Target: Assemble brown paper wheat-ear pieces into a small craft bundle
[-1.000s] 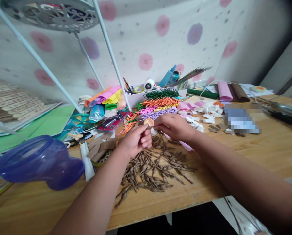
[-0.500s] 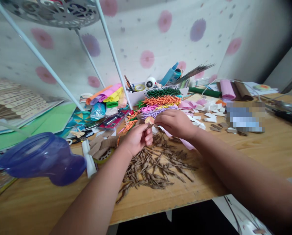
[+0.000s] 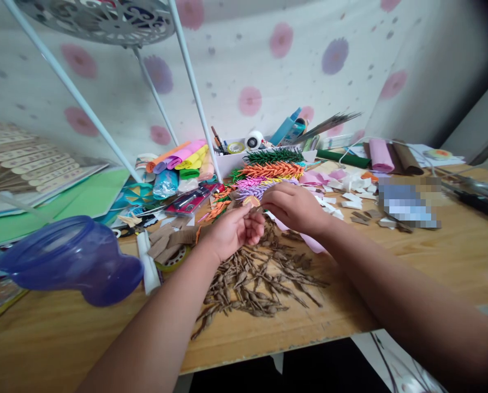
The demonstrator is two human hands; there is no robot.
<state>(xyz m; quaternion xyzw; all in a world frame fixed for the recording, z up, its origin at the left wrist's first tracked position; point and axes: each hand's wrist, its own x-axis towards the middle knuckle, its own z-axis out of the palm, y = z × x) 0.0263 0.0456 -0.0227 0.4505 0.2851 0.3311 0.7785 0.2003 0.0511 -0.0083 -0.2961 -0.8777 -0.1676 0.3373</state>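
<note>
My left hand (image 3: 238,232) is closed with its thumb out along a small piece of brown paper (image 3: 257,209). Close to its tip, my right hand (image 3: 291,206) pinches the same piece, its fingertips partly hidden. Below both hands lies a spread pile of twisted brown paper strips (image 3: 252,284), thin with thicker swellings. Just beyond the fingertips is a round orange-and-cream object (image 3: 251,201). Bundles of fringed paper stems, one orange (image 3: 272,170) and one dark green (image 3: 273,156), are stacked behind the hands.
A translucent purple vase (image 3: 76,259) lies at the left. Near it are a tape roll (image 3: 174,259) and rolled crepe paper (image 3: 186,155). White paper scraps (image 3: 352,201) and a pixelated packet (image 3: 410,202) are at the right. A white stand's leg (image 3: 197,93) rises behind.
The fingers of my left hand have loosened and shifted slightly right. My right hand stays at almost the same spot. The whole view has shifted a little.
</note>
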